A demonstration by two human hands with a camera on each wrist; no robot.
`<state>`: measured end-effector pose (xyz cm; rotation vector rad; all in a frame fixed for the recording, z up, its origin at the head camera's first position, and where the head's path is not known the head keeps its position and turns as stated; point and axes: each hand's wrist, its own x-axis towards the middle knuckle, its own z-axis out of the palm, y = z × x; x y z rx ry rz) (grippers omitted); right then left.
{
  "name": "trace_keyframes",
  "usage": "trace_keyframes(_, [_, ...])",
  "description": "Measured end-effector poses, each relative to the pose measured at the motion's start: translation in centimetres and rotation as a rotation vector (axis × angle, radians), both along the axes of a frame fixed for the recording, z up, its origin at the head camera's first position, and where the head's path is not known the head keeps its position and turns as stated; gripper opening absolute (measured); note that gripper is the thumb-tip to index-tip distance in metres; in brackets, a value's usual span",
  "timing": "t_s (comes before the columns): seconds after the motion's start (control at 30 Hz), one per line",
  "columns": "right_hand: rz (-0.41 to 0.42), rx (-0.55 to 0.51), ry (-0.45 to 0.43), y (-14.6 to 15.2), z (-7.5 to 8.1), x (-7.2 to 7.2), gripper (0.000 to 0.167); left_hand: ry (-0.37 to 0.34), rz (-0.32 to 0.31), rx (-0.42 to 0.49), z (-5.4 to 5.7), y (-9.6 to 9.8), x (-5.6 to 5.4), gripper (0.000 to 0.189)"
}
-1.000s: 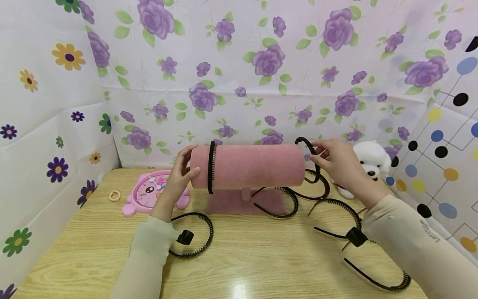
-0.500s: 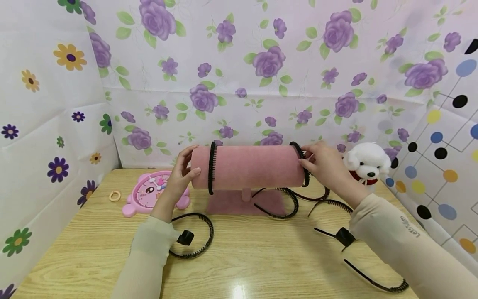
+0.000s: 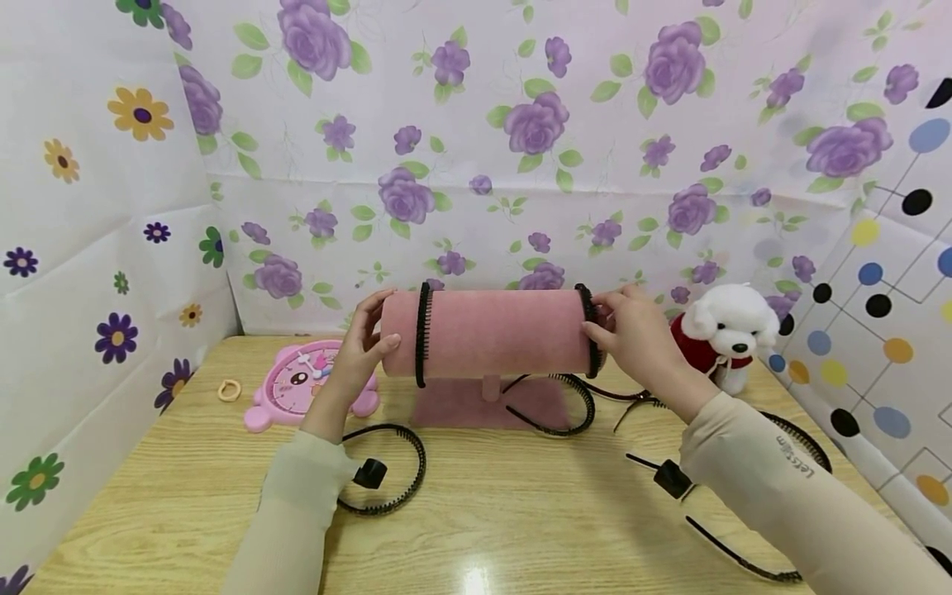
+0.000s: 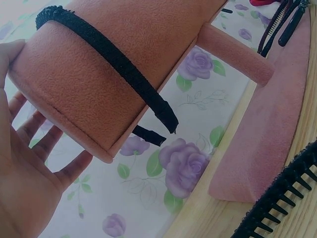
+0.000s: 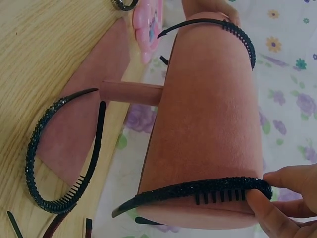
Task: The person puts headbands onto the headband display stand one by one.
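A pink plush headband stand (image 3: 506, 330), a horizontal roll on a post and flat base, stands in the middle of the head view. My left hand (image 3: 364, 339) grips the roll's left end, thumb in front. Close beside it, a black toothed headband (image 3: 422, 335) sits over the roll. My right hand (image 3: 635, 335) pinches a second black headband, glittery and toothed (image 5: 198, 189), placed around the roll near its right end. In the right wrist view this band's ends (image 5: 124, 210) reach past the roll's underside.
Several black headbands lie around the wooden table (image 3: 506, 512): one on the stand's base (image 3: 583, 405), one by my left forearm (image 3: 420, 471), others at right. A pink toy clock (image 3: 297, 384), a small beige ring (image 3: 229, 390) and a white plush dog (image 3: 732, 318) stand or lie farther back.
My right hand has moved left, bringing its headband from beyond the roll's right end onto the roll and slightly inward. My left hand has stayed at the left end.
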<state>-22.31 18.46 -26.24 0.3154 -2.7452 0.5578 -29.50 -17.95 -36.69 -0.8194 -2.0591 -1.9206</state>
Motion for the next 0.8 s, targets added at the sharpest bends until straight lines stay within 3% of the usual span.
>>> trace_keyframes(0.47, [0.140, 0.004, 0.003, 1.9, 1.0, -0.1, 0.052, -0.002, -0.003, 0.001, 0.1, 0.0, 0.1, 0.063])
trace_keyframes(0.8, [0.267, 0.104, -0.024, 3.1, 1.7, -1.2, 0.067, -0.005, 0.000, 0.002, 0.0, 0.0, 0.1, 0.063])
